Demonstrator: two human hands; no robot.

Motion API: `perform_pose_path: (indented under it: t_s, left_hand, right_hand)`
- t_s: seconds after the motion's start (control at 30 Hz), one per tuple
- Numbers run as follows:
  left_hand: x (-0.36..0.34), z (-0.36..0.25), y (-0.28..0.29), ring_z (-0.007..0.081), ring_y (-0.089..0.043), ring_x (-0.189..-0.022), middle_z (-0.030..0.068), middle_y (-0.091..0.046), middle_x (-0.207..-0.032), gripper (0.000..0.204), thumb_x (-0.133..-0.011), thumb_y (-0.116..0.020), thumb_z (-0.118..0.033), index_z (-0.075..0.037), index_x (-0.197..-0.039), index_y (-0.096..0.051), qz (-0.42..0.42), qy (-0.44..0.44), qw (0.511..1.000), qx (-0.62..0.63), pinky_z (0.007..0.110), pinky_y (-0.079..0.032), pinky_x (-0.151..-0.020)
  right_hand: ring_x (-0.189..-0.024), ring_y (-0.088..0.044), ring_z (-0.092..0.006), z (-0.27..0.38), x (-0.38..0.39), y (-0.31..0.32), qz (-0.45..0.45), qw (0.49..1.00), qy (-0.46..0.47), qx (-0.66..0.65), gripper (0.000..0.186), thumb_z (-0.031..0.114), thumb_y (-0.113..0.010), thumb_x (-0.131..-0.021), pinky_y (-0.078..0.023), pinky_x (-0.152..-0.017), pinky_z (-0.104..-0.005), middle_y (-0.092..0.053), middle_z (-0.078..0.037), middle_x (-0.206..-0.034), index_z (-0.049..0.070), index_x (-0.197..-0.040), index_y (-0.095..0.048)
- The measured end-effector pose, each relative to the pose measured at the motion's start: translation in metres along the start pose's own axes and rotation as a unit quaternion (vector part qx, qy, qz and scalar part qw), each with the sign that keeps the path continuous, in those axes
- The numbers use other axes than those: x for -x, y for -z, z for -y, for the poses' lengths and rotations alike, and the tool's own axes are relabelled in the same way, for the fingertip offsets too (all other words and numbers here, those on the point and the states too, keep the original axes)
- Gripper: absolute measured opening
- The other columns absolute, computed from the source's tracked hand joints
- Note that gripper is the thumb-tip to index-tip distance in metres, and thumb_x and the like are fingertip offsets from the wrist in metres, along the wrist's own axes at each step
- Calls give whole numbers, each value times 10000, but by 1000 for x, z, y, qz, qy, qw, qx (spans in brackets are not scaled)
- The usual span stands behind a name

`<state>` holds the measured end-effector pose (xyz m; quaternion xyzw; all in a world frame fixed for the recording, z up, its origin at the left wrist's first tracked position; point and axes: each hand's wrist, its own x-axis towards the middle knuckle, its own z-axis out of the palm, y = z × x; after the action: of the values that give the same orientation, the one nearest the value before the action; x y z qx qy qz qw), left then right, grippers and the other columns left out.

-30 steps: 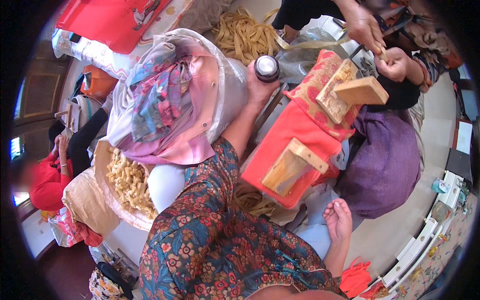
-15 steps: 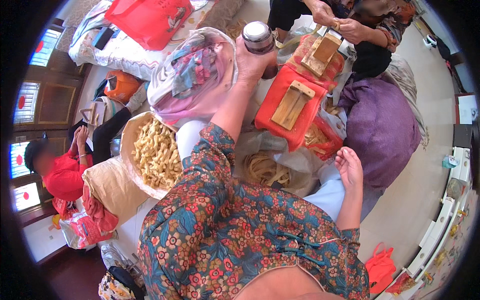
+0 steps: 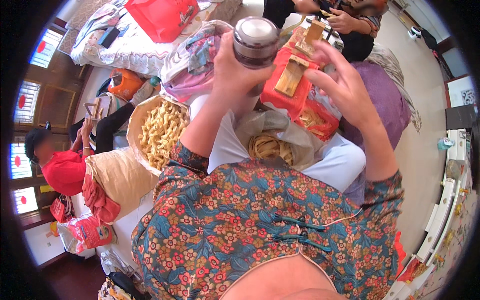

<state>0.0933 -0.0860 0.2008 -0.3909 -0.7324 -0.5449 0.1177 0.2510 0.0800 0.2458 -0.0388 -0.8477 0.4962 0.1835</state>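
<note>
A dark flask (image 3: 255,55) with a silver lid stands upright in my left hand (image 3: 232,75), whose fingers wrap round its side. My right hand (image 3: 345,90) is raised to the right of the flask, apart from it, with its fingers spread and nothing in them. Beyond and between my hands, a wooden block with a crosspiece (image 3: 290,80) rests on a red cloth (image 3: 277,100). In front of my body, an open plastic bag (image 3: 305,142) holds coiled pale strips (image 3: 270,148).
On the left stands a sack (image 3: 134,125) of knotted pale pieces (image 3: 162,132). A purple bundle (image 3: 387,100) lies at the right. A co-worker's hands (image 3: 340,22) work at a second wooden block (image 3: 314,32). Another person in red (image 3: 65,170) sits far left.
My left hand has drawn the flask nearer to me. My right hand has risen from beside my right knee toward the flask, its fingers opening out.
</note>
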Motion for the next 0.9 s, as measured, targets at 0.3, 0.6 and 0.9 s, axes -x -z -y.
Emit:
perform_pose_path:
  t_s: [0.3, 0.6, 0.9]
  left_hand:
    - [59, -23, -7, 257, -617, -849, 155, -589, -914, 688, -526, -780, -169, -13, -1112, -455, 65, 6, 997, 31, 343, -495, -737]
    - [61, -23, -2, 237, -586, -952, 142, -578, -1015, 753, -505, -786, -174, -19, -1158, -443, 98, -23, 993, 66, 331, -466, -833]
    - [67, -19, -14, 226, -601, -857, 141, -581, -955, 697, -521, -773, -191, -23, -1116, -453, 126, -23, 991, -28, 340, -483, -750]
  right_hand:
    - [-925, -561, -361, 44, -14, -41, 122, 934, 71, 327, 498, 394, -581, -794, -453, -772, -415, -560, -229, -971, 5, -1091, -488]
    - [-1066, -503, -332, 39, -21, -24, 221, 897, 316, 215, 621, 22, -638, -633, -420, -912, -370, -509, -155, -1145, 84, -1214, -428]
    - [-905, -546, -349, 36, -5, -31, 217, 895, 127, 369, 413, 157, -616, -753, -456, -804, -374, -514, -157, -1012, 62, -1131, -477]
